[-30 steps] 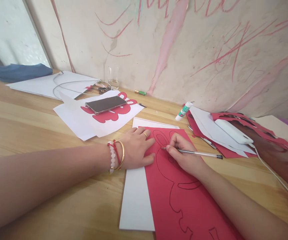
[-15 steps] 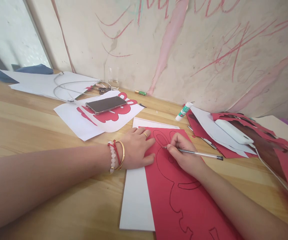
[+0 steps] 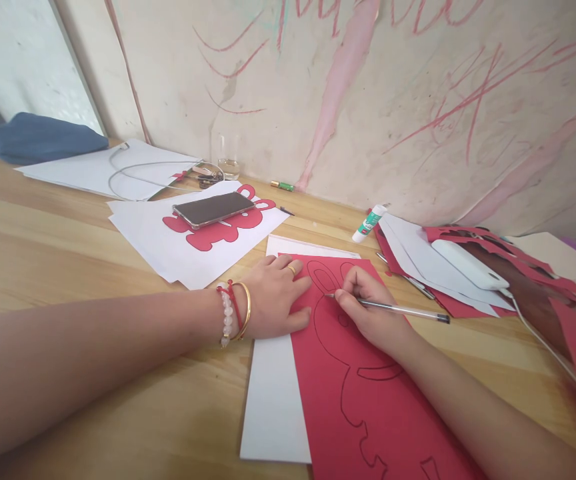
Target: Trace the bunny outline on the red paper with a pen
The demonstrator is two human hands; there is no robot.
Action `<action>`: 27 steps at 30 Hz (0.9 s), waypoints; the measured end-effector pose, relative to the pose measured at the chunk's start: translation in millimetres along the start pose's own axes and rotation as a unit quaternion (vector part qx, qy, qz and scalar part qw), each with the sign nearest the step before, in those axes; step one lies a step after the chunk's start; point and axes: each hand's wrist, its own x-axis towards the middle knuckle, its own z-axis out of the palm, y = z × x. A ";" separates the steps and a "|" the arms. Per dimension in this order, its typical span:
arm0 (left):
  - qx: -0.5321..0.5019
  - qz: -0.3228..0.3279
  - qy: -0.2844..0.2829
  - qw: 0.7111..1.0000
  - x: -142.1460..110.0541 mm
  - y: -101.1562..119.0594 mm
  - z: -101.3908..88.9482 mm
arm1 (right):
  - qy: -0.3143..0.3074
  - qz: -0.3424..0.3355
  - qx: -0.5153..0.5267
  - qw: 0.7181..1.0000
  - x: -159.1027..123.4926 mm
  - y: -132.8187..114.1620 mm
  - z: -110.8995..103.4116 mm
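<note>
As the right hand (image 3: 368, 313) grips a clear ballpoint pen (image 3: 408, 309), left hand (image 3: 273, 300) open, on red card (image 3: 368, 400), apparently matte

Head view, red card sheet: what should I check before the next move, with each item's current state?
1. Left hand lying flat on the red card sheet: ok.
2. Right hand gripping the ballpoint pen: ok.
3. Pen tip in contact with the card: cannot tell.
4. White sheet under the card, showing past its left edge: ok.
5. Whole drawn outline visible: not ok; the right hand covers part, and the lower end runs out of view.
</note>
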 end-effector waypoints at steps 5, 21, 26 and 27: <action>0.000 -0.002 -0.008 1.000 0.1 0.4 -2.8 | 0.004 0.005 -0.013 1.000 0.4 -1.4 0.4; 0.012 0.001 -0.002 1.000 -0.1 0.7 -2.1 | -0.001 -0.004 -0.011 1.000 -1.1 -0.5 0.6; 0.014 0.001 0.001 1.000 0.7 0.2 -1.6 | -0.023 -0.003 -0.020 1.000 -3.0 -5.5 -0.3; 0.013 0.001 0.001 1.000 0.6 0.2 -1.9 | -0.023 -0.002 -0.020 1.000 -3.2 -6.1 -0.4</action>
